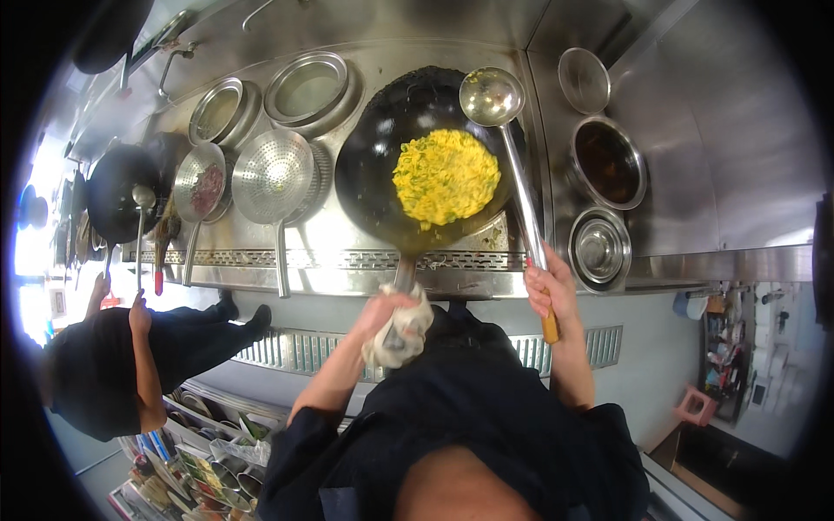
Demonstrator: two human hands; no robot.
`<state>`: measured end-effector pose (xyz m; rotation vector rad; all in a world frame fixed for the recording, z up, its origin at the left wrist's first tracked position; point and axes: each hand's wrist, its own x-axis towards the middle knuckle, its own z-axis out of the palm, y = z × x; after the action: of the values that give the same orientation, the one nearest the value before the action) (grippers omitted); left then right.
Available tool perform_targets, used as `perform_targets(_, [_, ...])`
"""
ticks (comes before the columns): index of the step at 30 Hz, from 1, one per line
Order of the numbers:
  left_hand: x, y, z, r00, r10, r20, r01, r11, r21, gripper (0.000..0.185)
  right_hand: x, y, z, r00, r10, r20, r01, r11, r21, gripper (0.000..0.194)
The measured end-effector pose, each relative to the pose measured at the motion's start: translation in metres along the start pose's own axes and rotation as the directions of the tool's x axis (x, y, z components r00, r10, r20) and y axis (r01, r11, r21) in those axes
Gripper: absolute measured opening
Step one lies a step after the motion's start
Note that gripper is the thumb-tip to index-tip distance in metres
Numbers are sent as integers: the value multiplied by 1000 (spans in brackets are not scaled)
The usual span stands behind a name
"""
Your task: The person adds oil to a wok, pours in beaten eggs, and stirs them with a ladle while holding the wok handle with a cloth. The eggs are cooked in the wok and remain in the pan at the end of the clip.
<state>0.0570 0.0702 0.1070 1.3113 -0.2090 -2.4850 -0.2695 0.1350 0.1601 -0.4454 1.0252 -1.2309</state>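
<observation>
A black wok (pixel 368 169) sits on the steel range in front of me. Inside it lies a flat round of yellow egg flecked with green (pixel 449 176). My left hand (pixel 389 317) grips the wok's handle (pixel 404 273) through a crumpled pale cloth (pixel 407 329). In my right hand (pixel 550 283) is a long-handled steel ladle (pixel 492 96), held by the lower shaft just above its wooden end. The ladle's bowl is over the wok's far right rim, apart from the egg, with small yellow bits stuck in it.
Left of the wok, a perforated strainer (pixel 273 176) and another strainer with reddish food (pixel 202 185) rest near lidless steel pots (pixel 307 88). To the right stand a pot of dark liquid (pixel 609 163), nested steel bowls (pixel 599 247) and a mesh sieve (pixel 584 80). A co-worker (pixel 104 371) handles another wok (pixel 124 195).
</observation>
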Motion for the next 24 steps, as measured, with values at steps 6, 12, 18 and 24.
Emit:
perform_targets(6, [62, 7, 44, 987, 154, -48, -127, 924, 361, 16, 10, 10, 5, 1000, -25, -8, 25, 998, -52, 71])
perform_targets(12, [10, -25, -6, 1000, 23, -7, -22, 991, 133, 19, 13, 5, 3, 991, 18, -131, -45, 978, -205, 74])
perform_targets(18, [106, 20, 8, 984, 180, 5, -173, 938, 300, 22, 14, -3, 7, 999, -20, -40, 0, 894, -447, 72])
perform_targets(24, [160, 41, 12, 990, 143, 10, -139, 943, 303, 24, 37, -7, 26, 980, 199, -23, -161, 716, -679, 70])
